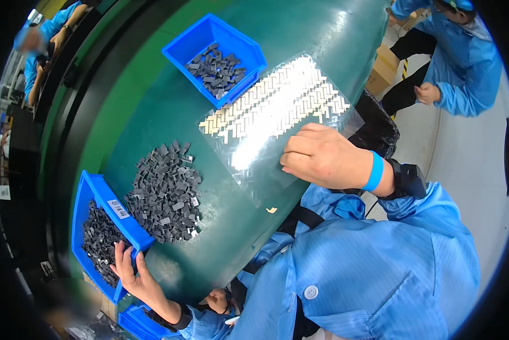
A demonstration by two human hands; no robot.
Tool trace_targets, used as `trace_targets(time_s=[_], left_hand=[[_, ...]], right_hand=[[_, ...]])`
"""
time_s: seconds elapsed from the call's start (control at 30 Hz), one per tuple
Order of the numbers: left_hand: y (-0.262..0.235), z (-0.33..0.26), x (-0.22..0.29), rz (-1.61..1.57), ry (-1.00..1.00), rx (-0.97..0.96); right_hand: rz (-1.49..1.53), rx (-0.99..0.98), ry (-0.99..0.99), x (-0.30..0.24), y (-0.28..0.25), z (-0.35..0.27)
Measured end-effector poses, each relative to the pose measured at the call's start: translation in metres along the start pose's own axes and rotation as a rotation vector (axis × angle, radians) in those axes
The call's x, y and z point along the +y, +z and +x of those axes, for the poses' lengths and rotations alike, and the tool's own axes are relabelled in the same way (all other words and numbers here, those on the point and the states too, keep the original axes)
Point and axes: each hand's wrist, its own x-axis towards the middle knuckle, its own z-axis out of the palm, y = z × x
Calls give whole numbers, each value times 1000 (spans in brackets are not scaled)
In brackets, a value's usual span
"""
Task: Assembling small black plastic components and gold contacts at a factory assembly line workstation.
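Observation:
My right hand (325,157) is over the near right part of a clear plastic sheet (240,170), its fingers curled together in a pinch. Whatever is between those fingertips is hidden. Rows of small pale-gold pieces (232,116) cover the sheet's far part in a slanted pattern, with bright glare on it. At the lower left, my left hand (134,276) reaches over the near corner of a blue bin (118,207), fingers apart. Small dark grey pieces (98,238) fill that bin, and the fingertips are close to them. I make out nothing held there.
A heap of dark grey pieces (166,195) lies on the green tabletop (223,221) beside the bin. Another blue bin (181,48) with similar pieces stands at the far side. Co-workers in blue sit at the upper right and upper left. A cardboard box (382,68) is at the right.

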Motion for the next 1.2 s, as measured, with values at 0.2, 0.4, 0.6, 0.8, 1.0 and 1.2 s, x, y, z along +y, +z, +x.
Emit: trace_targets(time_s=[0.2, 0.4, 0.6, 0.8, 1.0, 1.2], left_hand=[[-12, 3, 38, 116, 155, 149], [20, 29, 170, -218, 562, -298], [110, 59, 211, -205, 759, -317], [130, 61, 206, -153, 750, -398], [133, 63, 215, -149, 744, -350], [127, 64, 218, -166, 705, -332]], right_hand=[[-45, 6, 37, 22, -17, -5], [29, -17, 57, 41, -18, 11], [172, 31, 59, 55, 1, 8], [251, 71, -29, 60, 22, 8], [237, 95, 28, 62, 25, 7], [277, 27, 9, 64, 23, 13]])
